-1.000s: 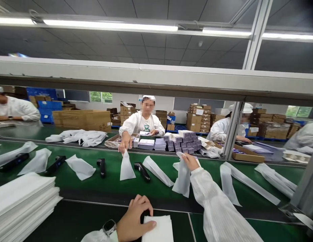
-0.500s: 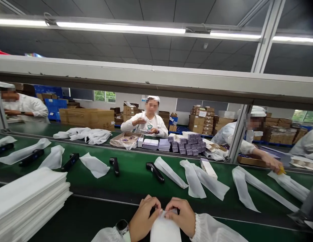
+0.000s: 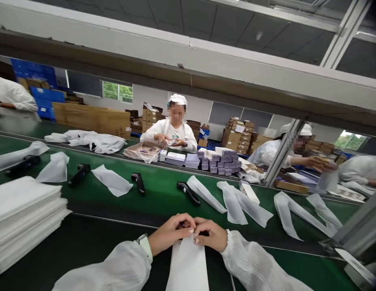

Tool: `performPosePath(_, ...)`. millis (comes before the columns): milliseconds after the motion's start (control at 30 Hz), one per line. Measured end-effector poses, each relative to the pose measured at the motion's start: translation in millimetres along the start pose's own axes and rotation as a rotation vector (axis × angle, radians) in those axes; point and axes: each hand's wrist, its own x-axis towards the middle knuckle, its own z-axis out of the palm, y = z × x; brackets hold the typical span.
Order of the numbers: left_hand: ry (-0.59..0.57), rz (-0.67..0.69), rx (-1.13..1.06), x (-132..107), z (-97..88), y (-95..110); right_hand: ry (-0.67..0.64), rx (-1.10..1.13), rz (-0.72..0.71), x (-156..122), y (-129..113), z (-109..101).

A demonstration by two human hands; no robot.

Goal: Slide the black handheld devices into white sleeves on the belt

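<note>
A stack of long white sleeves (image 3: 189, 266), thin and soft-looking, lies in front of me at the bottom middle. My left hand (image 3: 171, 234) pinches the far end of the top sleeve between thumb and fingers. Close against it, my right hand (image 3: 211, 235) pinches the same end from the other side. The fingertips of both hands nearly meet, and the sleeve's edge between them is partly hidden. Beyond my hands, a black handheld device (image 3: 188, 193) rests on the green conveyor belt (image 3: 159, 198), with a loose white sleeve (image 3: 206, 195) beside it.
At the left stands a tall pile of white sleeves (image 3: 24, 218). More black devices (image 3: 138, 184) and sleeves dot the belt. Across it, a co-worker (image 3: 171, 131) handles something small behind stacked purple boxes (image 3: 221, 161). A metal post (image 3: 282, 155) rises at the right; a shelf beam crosses above.
My view has tilted down and shifted. My hands have drawn closer together at the sleeve's end. The co-worker at the right has lifted a hand from the belt.
</note>
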Motion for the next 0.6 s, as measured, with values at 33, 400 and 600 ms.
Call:
performPosePath(33,-0.011,-0.021,-0.004,1.7,-0.9,0.8,0.024,0.039,0.011,0.1,0.3,0.9)
performPosePath(400,-0.365,-0.010,0.313,6.4,-16.2,14.4,0.123,0.015,-0.001,0.3,4.8,-0.5)
performPosePath(600,-0.207,0.097,0.172,4.8,-18.0,26.7,0.165,0.077,-0.032,-0.7,-0.3,-10.4)
